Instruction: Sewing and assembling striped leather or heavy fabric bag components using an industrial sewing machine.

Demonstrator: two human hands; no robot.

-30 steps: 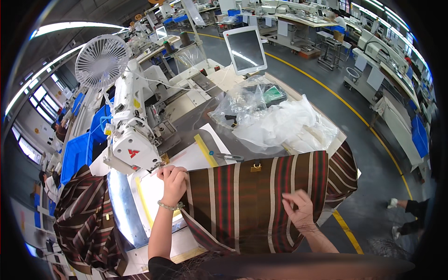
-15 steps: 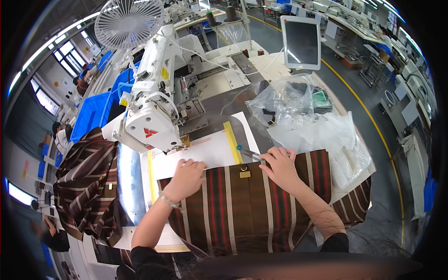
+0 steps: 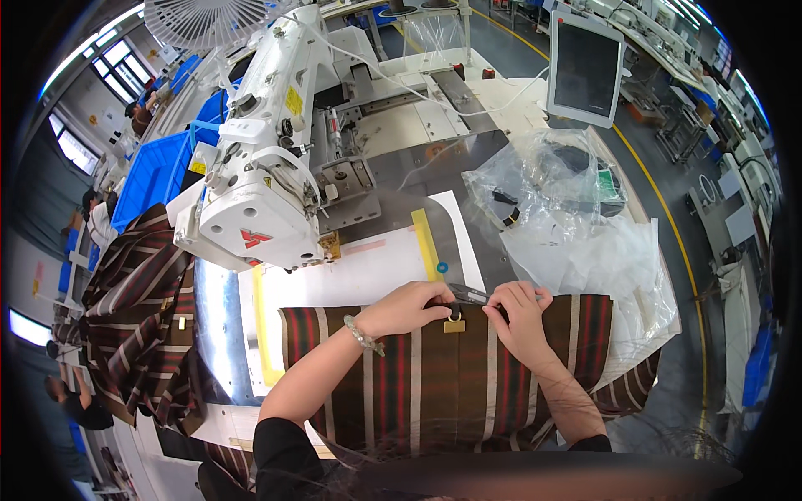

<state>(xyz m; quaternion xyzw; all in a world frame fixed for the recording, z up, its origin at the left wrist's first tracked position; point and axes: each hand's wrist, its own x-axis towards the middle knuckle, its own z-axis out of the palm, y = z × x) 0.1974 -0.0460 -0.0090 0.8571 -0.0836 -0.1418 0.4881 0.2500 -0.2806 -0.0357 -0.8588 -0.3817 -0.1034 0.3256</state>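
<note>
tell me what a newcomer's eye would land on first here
Probably the bulky white sewing machine, left of centre. Next comes the striped brown cloth across the front, with the left hand and right hand close together at its far edge. The bright blue bin also stands out, left of the machine.
</note>
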